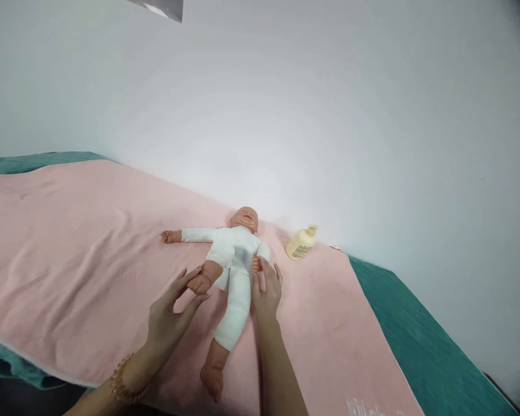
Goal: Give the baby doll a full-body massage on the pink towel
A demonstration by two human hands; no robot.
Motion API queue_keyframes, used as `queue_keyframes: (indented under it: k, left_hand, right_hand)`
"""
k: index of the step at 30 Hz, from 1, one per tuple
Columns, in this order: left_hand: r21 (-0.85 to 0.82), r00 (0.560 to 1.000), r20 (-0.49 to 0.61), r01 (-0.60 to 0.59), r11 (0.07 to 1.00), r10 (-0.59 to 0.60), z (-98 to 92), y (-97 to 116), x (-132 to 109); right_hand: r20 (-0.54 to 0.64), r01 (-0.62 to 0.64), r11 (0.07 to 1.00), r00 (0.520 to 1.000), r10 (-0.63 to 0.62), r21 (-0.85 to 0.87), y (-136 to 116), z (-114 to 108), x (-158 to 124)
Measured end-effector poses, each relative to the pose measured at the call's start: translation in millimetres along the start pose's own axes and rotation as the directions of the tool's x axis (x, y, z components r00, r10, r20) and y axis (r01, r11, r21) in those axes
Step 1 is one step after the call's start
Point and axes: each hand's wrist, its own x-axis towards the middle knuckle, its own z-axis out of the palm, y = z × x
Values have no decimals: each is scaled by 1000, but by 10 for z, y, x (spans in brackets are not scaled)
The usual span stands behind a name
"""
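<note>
Pink blanket: spread over a green cover, folds toward the left; the doll lies on it.
Beaded bracelet: on the left wrist.
Left hand: thumb and fingers curved around the raised foot; appears to hold it.
Outstretched arm: extended out to the side on the blanket, no hand on it.
Bent leg: lifted and folded toward the torso. Judged the part in hand; raising done, release not yet.
Straight leg: extended toward the wearer, foot bare, neither hand holding it; judged not being worked at present.
Doll: on its back between the two hands, head at the far end, white clothing on.
Right hand: fingers partly curled, at the doll's small hand; firm grip or mere contact, cannot tell.
Pump bottle: pale yellow, beside the doll, apart from both hands; not in use now. Contents cannot be read.
</note>
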Motion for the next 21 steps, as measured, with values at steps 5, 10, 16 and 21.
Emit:
queue_keyframes:
  k: [5,10,16,21]
  left_hand:
    - [-43,1000,26,0,999,1,155,-30,150]
    - [-24,998,57,0,1000,1,242,-46,243]
    - [-57,998,57,20,998,-17,282,-101,244]
    - [-17,999,44,20,1000,-19,274,-78,208]
  right_hand:
    - [107,81,996,991,-85,39,-72,39,27]
    - [119,103,994,987,-108,46,-79,24,65]
    - [143,119,989,981,-130,82,-74,18,76]
    - [135,103,991,984,-113,82,-84,21,77]
